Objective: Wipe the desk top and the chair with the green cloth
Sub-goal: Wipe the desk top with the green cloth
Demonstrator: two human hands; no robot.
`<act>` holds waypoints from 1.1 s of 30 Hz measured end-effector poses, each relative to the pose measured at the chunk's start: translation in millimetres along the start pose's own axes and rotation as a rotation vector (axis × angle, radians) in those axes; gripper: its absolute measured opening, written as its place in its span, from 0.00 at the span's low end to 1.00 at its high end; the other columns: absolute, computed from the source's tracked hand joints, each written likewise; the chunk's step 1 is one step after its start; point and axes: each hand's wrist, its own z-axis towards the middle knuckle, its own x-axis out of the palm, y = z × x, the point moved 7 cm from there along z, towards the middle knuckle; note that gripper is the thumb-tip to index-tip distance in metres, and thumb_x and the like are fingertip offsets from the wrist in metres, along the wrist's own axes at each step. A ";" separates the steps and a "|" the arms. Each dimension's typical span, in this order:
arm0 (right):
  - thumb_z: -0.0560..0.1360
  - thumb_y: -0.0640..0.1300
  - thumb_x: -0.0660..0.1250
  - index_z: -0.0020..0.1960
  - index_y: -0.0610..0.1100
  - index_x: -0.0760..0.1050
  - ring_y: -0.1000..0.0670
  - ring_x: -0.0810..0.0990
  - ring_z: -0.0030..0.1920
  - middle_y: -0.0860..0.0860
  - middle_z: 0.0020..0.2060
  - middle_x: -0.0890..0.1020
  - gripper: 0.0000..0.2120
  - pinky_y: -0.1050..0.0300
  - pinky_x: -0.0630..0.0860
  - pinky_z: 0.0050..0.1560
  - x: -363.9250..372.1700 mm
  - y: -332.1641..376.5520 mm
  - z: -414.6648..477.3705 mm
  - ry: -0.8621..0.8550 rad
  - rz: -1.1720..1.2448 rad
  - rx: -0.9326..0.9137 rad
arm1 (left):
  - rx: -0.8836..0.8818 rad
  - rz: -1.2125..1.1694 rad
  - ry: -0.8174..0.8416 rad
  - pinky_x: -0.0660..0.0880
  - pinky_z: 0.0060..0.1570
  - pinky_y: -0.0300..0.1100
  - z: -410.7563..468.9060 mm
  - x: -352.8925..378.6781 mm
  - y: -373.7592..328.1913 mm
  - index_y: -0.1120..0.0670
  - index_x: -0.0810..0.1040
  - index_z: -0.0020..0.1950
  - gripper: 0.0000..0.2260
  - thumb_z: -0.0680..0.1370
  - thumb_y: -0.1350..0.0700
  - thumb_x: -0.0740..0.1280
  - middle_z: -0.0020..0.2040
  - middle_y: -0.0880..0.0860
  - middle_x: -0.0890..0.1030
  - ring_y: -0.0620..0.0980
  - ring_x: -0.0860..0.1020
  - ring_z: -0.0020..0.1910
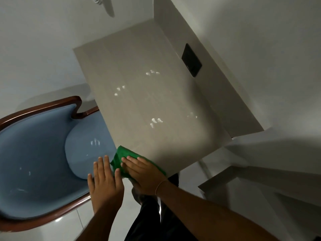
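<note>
The green cloth lies folded over the near left corner of the glossy beige desk top. My right hand presses flat on the cloth, fingers together. Beside it, over the desk's edge, my left hand hovers with fingers spread; its thumb touches the cloth's side. The blue padded chair with a dark wooden frame stands to the left, its seat cushion tucked partly under the desk.
A black wall plate sits on the panel behind the desk. White walls surround the desk, and a white ledge lies at the right. Pale floor tiles and my dark trousers show below.
</note>
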 end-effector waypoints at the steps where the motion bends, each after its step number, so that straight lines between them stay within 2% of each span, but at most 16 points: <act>1: 0.84 0.53 0.53 0.84 0.43 0.50 0.46 0.52 0.83 0.47 0.84 0.55 0.32 0.46 0.54 0.81 -6.5 -9.5 1.3 0.002 -0.016 0.003 | 0.002 -0.005 0.002 0.39 0.84 0.55 0.4 1.6 -3.3 0.46 0.41 0.86 0.32 0.83 0.38 0.39 0.87 0.48 0.42 0.47 0.39 0.86; 4: 0.84 0.53 0.51 0.84 0.45 0.51 0.48 0.53 0.83 0.48 0.84 0.54 0.30 0.47 0.54 0.81 -38.0 -56.1 1.2 -0.032 -0.062 0.107 | 0.026 -0.007 0.005 0.38 0.84 0.54 0.4 7.5 -17.3 0.46 0.42 0.86 0.31 0.83 0.39 0.39 0.87 0.48 0.43 0.46 0.39 0.86; 9: 0.84 0.52 0.54 0.83 0.45 0.55 0.49 0.56 0.83 0.49 0.83 0.58 0.29 0.48 0.56 0.81 -114.2 -166.7 -12.0 -0.176 -0.089 0.359 | 0.064 -0.004 0.017 0.38 0.84 0.53 -2.7 17.3 -38.8 0.46 0.41 0.86 0.31 0.84 0.39 0.40 0.88 0.48 0.43 0.47 0.39 0.86; 14: 0.84 0.49 0.55 0.83 0.43 0.53 0.47 0.54 0.83 0.46 0.83 0.56 0.30 0.47 0.55 0.81 -165.5 -275.5 -70.3 -0.298 -0.073 0.814 | 0.114 0.022 0.027 0.38 0.84 0.53 -6.5 26.4 -52.9 0.46 0.40 0.86 0.31 0.84 0.39 0.40 0.87 0.48 0.43 0.47 0.39 0.86; 17: 0.84 0.48 0.56 0.84 0.43 0.52 0.48 0.52 0.83 0.47 0.84 0.55 0.31 0.48 0.54 0.82 -156.9 -277.9 -102.5 -0.321 -0.043 0.927 | 0.116 0.037 0.029 0.39 0.84 0.54 -8.5 28.1 -49.6 0.46 0.39 0.86 0.30 0.85 0.39 0.40 0.87 0.48 0.42 0.47 0.39 0.86; 21: 0.84 0.50 0.55 0.84 0.43 0.52 0.45 0.53 0.83 0.45 0.83 0.54 0.30 0.44 0.55 0.82 -114.3 -219.6 -140.0 -0.362 -0.007 1.074 | 0.066 -0.012 0.014 0.40 0.84 0.55 -10.2 26.9 -45.9 0.45 0.39 0.86 0.30 0.84 0.39 0.40 0.88 0.48 0.43 0.47 0.39 0.86; 24: 0.84 0.51 0.53 0.83 0.43 0.53 0.44 0.56 0.83 0.46 0.83 0.56 0.30 0.40 0.61 0.79 -72.7 -149.9 -129.9 -0.322 0.003 0.954 | 0.050 -0.030 0.006 0.40 0.84 0.56 -9.7 26.5 -45.1 0.45 0.39 0.86 0.30 0.84 0.39 0.39 0.87 0.48 0.43 0.48 0.39 0.86; 28: 0.85 0.53 0.51 0.84 0.45 0.53 0.46 0.57 0.82 0.48 0.83 0.56 0.29 0.42 0.64 0.79 -25.0 -56.1 -65.6 -0.201 0.011 0.543 | 0.029 -0.047 -0.026 0.41 0.84 0.56 -10.3 22.6 -47.2 0.45 0.41 0.86 0.31 0.84 0.38 0.39 0.87 0.48 0.44 0.47 0.40 0.86; 31: 0.85 0.55 0.53 0.84 0.46 0.49 0.48 0.51 0.84 0.49 0.84 0.53 0.31 0.45 0.59 0.81 -17.5 -31.9 -23.8 -0.142 0.017 0.330 | 0.036 -0.027 -0.030 0.40 0.84 0.55 -9.5 18.3 -47.1 0.45 0.40 0.86 0.31 0.84 0.37 0.37 0.87 0.48 0.42 0.47 0.38 0.86; 33: 0.84 0.52 0.54 0.84 0.46 0.46 0.48 0.48 0.84 0.50 0.84 0.50 0.33 0.46 0.54 0.82 -25.0 -35.5 2.7 -0.066 -0.009 0.216 | 0.031 0.007 -0.035 0.38 0.84 0.55 -7.9 12.8 -42.8 0.45 0.39 0.86 0.31 0.83 0.37 0.36 0.87 0.48 0.41 0.46 0.37 0.85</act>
